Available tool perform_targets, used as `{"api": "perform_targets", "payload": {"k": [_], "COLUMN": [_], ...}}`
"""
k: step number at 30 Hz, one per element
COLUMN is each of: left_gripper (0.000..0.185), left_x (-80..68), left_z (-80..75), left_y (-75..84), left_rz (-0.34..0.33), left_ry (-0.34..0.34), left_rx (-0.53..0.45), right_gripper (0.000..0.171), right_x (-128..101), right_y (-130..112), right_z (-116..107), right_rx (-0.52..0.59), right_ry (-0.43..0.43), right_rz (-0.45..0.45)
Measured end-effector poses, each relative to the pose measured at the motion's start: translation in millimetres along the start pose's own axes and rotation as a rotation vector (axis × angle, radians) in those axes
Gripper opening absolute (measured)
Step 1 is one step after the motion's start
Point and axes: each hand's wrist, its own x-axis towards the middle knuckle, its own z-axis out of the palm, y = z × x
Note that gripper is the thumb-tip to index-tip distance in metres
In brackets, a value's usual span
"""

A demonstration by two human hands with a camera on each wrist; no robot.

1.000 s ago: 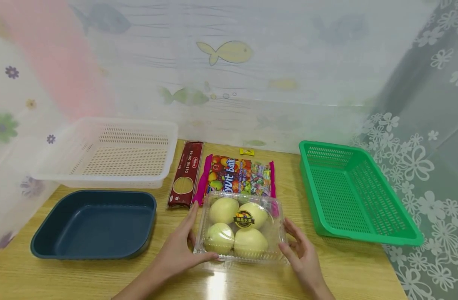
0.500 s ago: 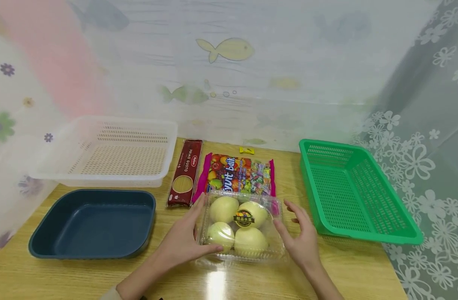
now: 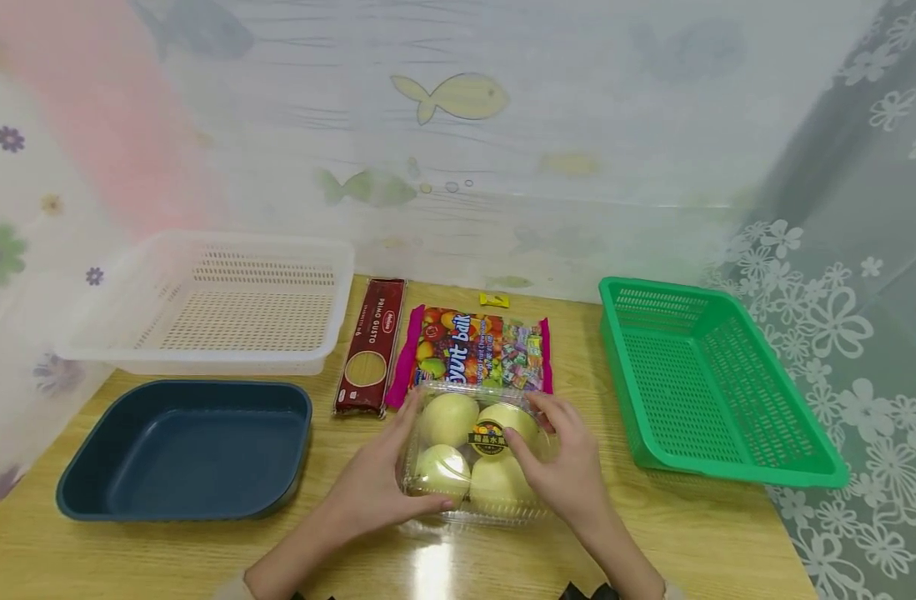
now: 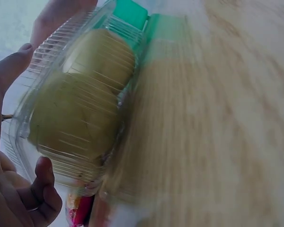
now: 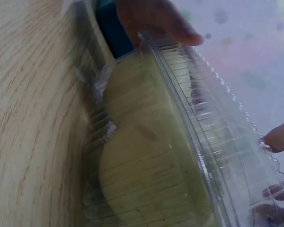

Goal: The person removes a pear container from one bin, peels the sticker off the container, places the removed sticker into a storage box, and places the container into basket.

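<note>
A: Where is the clear fruit box [image 3: 476,454] right now?

B: On the wooden worktop [image 3: 713,533], near the front edge and between the dark blue tray [image 3: 187,450] and the green basket [image 3: 716,383]. Its far edge is just beside the candy bag [image 3: 476,350], perhaps overlapping it. Four pale yellow-green fruits sit inside, and the lid looks closed.

A: And the hands?

B: The left hand [image 3: 371,492] curls round the box's left side, thumb across the near left corner, so its grip is closed on the box. The right hand [image 3: 566,475] lies over the lid's right half, fingers bent down onto it; that grip also has the box, more from above.

A: How far along does it look?

B: Early, I'd judge. The box is held but seems to rest on the worktop, though the wrist views are too blurred to be certain. Both baskets, white [image 3: 232,304] and green, and the blue tray hold nothing, and the spaghetti pack [image 3: 372,348] lies untouched.

A: Which way does the box run?

B: Nearly square; its slightly longer side runs left to right, the label [image 3: 488,437] facing up.
</note>
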Motion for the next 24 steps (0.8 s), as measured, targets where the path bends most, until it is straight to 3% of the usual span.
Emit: {"api": "perform_targets", "payload": {"k": [11, 19, 24], "left_gripper": [0.142, 0.141, 0.139], "left_x": [-2.1, -2.4, -2.7], "left_z": [4.4, 6.3, 6.5], "left_y": [-2.0, -2.0, -2.4], "left_rz": [0.009, 0.02, 0.042], "left_ry": [0.018, 0.021, 0.029], "left_rx": [-0.008, 0.009, 0.01], "right_gripper": [0.042, 0.033, 0.031], "right_x": [-7, -10, -9], "right_y": [5, 5, 7], "right_z": [6, 8, 10], "right_rx": [-0.086, -0.194, -0.186], "right_ry": [-0.057, -0.024, -0.025], "right_rz": [0.021, -0.106, -0.185]}}
